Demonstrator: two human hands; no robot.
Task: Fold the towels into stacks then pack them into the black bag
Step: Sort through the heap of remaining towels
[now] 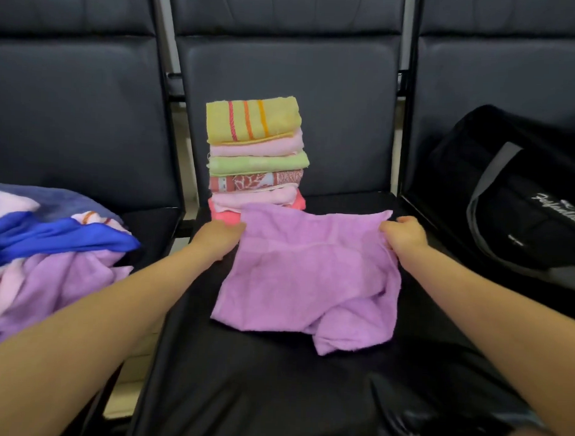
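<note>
Dark padded seats (323, 366) hold a finished stack (254, 158) while both hands, left hand (218, 236) and right hand (404, 233), pinch a lilac towel (305, 277) flat. Unfolded towels (47, 252) wait left; the black bag (521, 200), right, looks unpacked.

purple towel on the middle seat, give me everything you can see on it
The purple towel is plain lilac terry-looking cloth with a woven band across its upper part. It lies unfolded and rumpled on the black middle seat, its near right corner bunched and creased. The left hand grips its far left corner and the right hand pinches the far right corner, pulling that edge fairly taut. The far edge sits just in front of the folded stack, overlapping its base.
</note>
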